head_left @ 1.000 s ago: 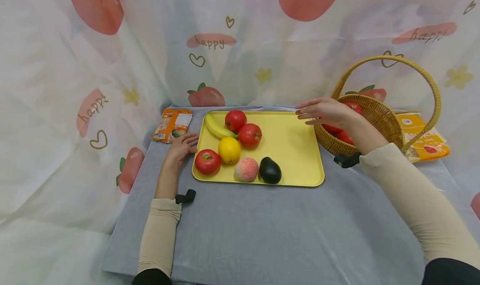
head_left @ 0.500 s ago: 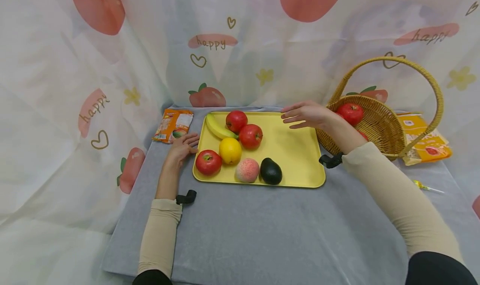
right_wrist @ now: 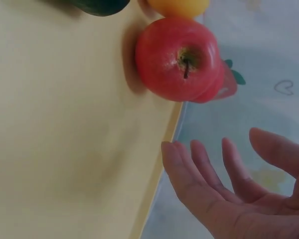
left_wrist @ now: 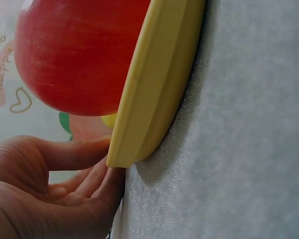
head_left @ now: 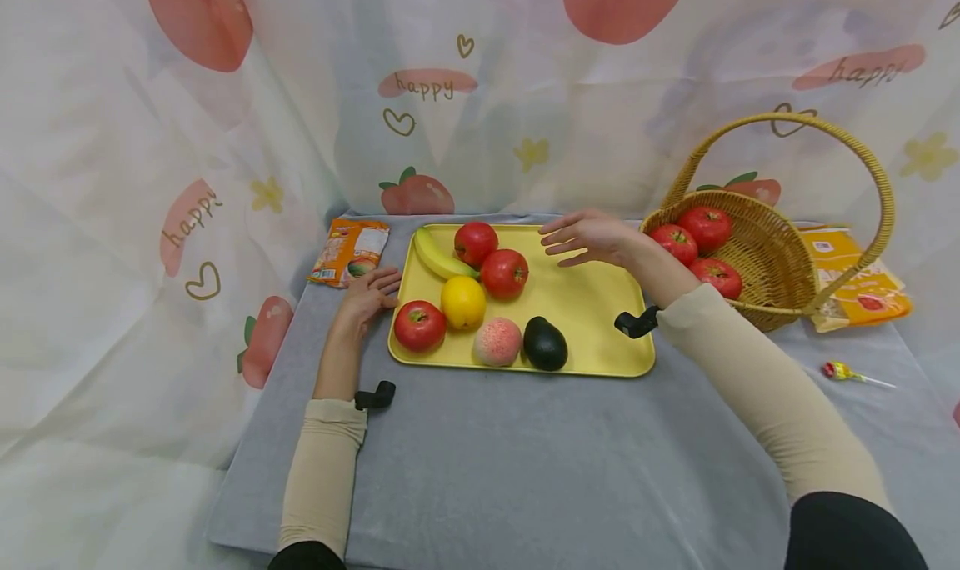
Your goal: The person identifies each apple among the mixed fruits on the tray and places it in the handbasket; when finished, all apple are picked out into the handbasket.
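Right grip (head_left: 587, 238) spread wide above the yellow tray (head_left: 588, 324); left grip (head_left: 369, 295) at its rim
Two red apples (head_left: 505, 273) lie on the tray just left of the right grip, not touching it; another apple (head_left: 420, 327) sits inside the rim the left grip touches; I cannot tell whether that grip pinches; a wicker basket (head_left: 783, 257) stands right of the tray
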`<state>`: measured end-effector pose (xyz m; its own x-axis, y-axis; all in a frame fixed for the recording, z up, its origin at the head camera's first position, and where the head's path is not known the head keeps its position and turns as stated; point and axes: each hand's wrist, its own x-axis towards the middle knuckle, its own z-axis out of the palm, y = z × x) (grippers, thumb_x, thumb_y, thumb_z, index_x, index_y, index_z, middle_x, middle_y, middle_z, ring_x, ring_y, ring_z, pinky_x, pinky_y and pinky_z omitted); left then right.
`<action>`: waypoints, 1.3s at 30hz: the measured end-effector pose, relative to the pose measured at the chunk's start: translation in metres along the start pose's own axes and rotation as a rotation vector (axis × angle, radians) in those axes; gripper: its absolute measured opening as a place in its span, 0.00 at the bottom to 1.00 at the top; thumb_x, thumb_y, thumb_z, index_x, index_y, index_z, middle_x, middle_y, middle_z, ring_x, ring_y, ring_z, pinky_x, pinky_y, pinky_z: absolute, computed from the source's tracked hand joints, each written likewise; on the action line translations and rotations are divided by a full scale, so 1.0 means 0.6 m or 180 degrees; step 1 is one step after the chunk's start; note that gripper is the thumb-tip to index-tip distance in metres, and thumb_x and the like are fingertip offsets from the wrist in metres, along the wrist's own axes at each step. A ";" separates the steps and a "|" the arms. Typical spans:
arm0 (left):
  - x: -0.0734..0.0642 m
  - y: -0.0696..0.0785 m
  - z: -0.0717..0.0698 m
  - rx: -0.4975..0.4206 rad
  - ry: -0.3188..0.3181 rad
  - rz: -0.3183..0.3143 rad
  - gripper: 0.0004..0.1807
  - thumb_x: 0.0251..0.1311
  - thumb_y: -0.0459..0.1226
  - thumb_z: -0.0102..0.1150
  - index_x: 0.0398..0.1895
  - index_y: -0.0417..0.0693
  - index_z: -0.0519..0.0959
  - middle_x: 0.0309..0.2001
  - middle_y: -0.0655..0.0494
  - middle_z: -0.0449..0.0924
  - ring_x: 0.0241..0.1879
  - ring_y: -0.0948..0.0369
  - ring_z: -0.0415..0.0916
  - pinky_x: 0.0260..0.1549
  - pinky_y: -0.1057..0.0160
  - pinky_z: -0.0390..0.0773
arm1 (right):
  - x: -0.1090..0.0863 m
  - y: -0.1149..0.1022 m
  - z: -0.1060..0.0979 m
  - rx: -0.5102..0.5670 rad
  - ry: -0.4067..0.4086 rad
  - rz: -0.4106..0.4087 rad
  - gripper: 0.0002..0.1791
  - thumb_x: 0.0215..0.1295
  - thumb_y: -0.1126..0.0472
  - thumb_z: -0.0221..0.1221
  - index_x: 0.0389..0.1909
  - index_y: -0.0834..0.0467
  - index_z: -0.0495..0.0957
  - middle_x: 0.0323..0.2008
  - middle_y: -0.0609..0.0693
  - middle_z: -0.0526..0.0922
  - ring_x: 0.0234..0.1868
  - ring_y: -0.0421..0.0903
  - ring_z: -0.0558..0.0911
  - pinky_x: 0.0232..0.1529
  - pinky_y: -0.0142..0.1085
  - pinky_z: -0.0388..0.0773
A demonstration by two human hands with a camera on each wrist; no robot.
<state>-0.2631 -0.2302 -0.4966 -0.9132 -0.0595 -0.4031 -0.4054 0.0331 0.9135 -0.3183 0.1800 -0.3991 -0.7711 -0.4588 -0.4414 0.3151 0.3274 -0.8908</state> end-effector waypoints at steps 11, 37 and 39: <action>0.008 -0.001 -0.002 0.0028 0.0007 -0.0031 0.39 0.64 0.17 0.56 0.78 0.46 0.67 0.73 0.48 0.73 0.71 0.57 0.71 0.67 0.56 0.73 | 0.035 0.019 0.022 0.0289 -0.0165 0.0150 0.28 0.80 0.69 0.44 0.77 0.70 0.59 0.78 0.69 0.59 0.78 0.67 0.60 0.68 0.66 0.65; 0.005 0.000 -0.002 -0.0039 -0.0055 -0.0011 0.40 0.64 0.15 0.54 0.79 0.44 0.64 0.74 0.46 0.71 0.73 0.56 0.69 0.69 0.56 0.71 | 0.094 0.078 0.046 0.0838 -0.0646 -0.0135 0.33 0.75 0.76 0.52 0.79 0.62 0.62 0.75 0.63 0.63 0.67 0.61 0.73 0.66 0.66 0.68; 0.005 -0.001 -0.002 -0.0054 -0.0047 -0.0012 0.40 0.63 0.14 0.54 0.79 0.44 0.64 0.74 0.46 0.71 0.73 0.55 0.69 0.69 0.55 0.71 | 0.096 0.079 0.050 0.0890 -0.0618 -0.0140 0.32 0.75 0.76 0.52 0.78 0.62 0.62 0.73 0.63 0.65 0.66 0.60 0.73 0.66 0.66 0.68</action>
<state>-0.2657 -0.2315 -0.4981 -0.9123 -0.0448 -0.4070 -0.4080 0.0159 0.9128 -0.3312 0.1442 -0.4702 -0.6761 -0.6250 -0.3902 0.4440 0.0770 -0.8927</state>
